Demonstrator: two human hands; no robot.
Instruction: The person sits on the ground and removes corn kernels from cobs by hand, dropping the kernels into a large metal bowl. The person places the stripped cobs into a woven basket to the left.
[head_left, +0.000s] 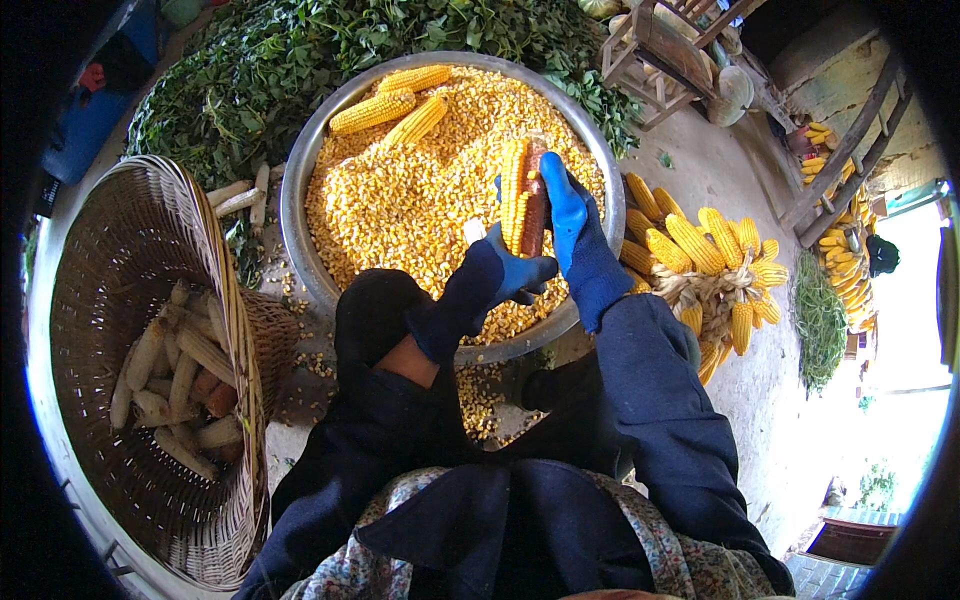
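Observation:
Both my hands wear blue coated work gloves and are over a wide metal basin (295, 187) of loose corn kernels (390, 202). My left hand (491, 274) grips a yellow ear of corn (513, 191) from below and the left, its fingers partly hidden. My right hand (576, 225) lies along the right side of a reddish, mostly bare corn cob (534, 210), its thumb up. Ear and cob stand side by side, pressed together, tips away from me. Several whole ears (373, 111) rest on the kernels at the basin's far left.
A wicker basket (251, 375) with stripped cobs (180, 375) stands at the left. Green leafy vines (247, 97) lie behind the basin. Bundled corn ears (694, 244) are on the floor at right, near a wooden chair (660, 56) and a ladder (847, 157). Kernels lie scattered below the basin.

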